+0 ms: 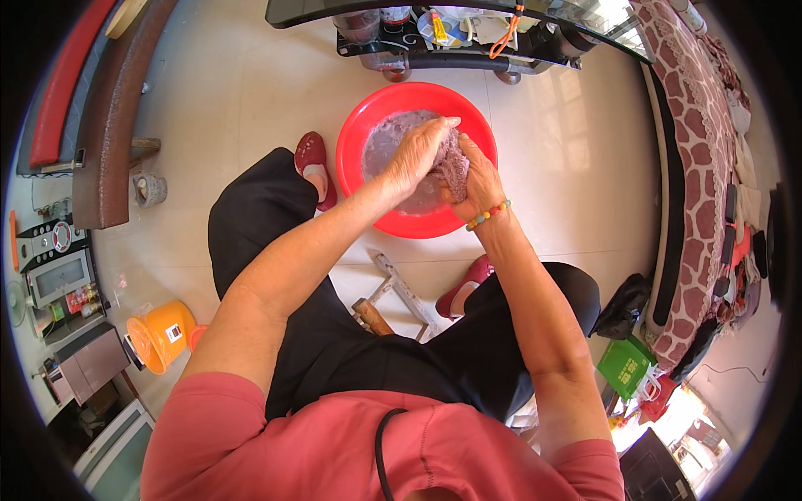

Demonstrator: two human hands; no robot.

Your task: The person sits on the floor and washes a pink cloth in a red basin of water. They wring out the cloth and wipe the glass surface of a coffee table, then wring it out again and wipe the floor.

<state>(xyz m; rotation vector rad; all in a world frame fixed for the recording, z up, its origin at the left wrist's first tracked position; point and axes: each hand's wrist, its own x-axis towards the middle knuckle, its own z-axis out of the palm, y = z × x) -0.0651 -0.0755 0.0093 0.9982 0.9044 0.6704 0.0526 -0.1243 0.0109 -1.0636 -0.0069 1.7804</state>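
Observation:
A wet, mauve textured cloth (452,164) is bunched between my two hands above a red plastic basin (416,227). My left hand (421,145) presses against the cloth from the left, its fingers reaching over the top. From the right, my right hand (481,172) is wrapped around the bundle, with the thumb uppermost. A beaded bracelet (489,215) circles my right wrist. Cloudy, sudsy water (385,150) lies in the basin. The cloth and hands hide part of the water.
Beyond the basin stands a black glass table (432,61) on casters, its lower shelf cluttered. My red shoes (310,156) flank the basin. Part of a low stool (374,316) shows between my legs. An orange bin (164,335) is at left, a patterned-cover sofa (695,156) at right.

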